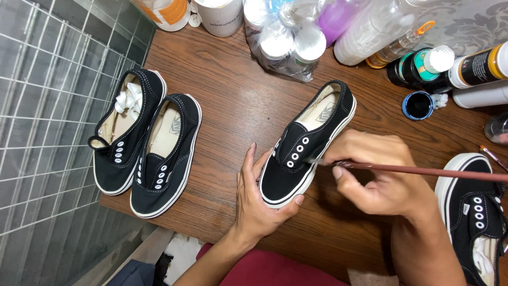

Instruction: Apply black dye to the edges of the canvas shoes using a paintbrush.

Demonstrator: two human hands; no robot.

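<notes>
Brown wooden table (233,100) is sitting beside grey tiled floor (47,106), w/ pair of black shoes (145,145) lying at 9 o'clock. Left hand (259,198) is cupping toe of black shoe (304,148) at centre, fingers clamped round it; right hand (378,172) is pinching a paintbrush (423,171), bristles touching shoe's side. Bottles (338,26) are crowding 12 o'clock, contents unclear; open paint jar (419,105) at 2 is holding dark paint.

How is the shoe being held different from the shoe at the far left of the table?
The held shoe is gripped at the toe by the left hand; the far-left shoe lies untouched. The far-left one has white laces bundled inside; the held shoe's inside is bare. Both are black canvas with white eyelets.
</notes>
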